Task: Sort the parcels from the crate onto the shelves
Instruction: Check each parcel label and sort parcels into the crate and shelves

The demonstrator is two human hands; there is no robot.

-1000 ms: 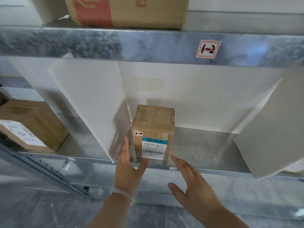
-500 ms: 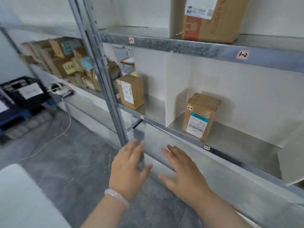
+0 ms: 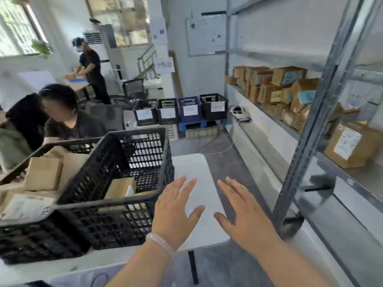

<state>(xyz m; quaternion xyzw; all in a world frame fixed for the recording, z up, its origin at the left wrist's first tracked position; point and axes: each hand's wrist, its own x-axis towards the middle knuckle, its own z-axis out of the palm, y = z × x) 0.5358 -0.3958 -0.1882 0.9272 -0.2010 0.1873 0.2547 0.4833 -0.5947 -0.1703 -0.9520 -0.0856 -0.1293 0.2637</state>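
Observation:
A black plastic crate (image 3: 116, 206) stands on a white table (image 3: 196, 179) at the left, with a small cardboard parcel (image 3: 121, 188) lying inside it. A second black crate (image 3: 31, 235) further left is heaped with brown parcels (image 3: 42, 176). My left hand (image 3: 176, 212) hovers with fingers spread just right of the crate's corner, a pale bracelet on the wrist. My right hand (image 3: 242, 216) is beside it, also spread and holding nothing, above the table's right edge. The metal shelves (image 3: 306, 129) rise on the right, carrying cardboard boxes (image 3: 352, 143).
Three people work at tables on the left and at the back. A row of black and blue crates (image 3: 180, 109) stands on the floor at the far end. A shelf upright (image 3: 310, 125) is close to my right hand. Grey floor runs between table and shelves.
The view has swung left from the shelf bay with the placed parcel to the table and crates. Both hands stayed spread and empty, now over the table instead of the shelf edge.

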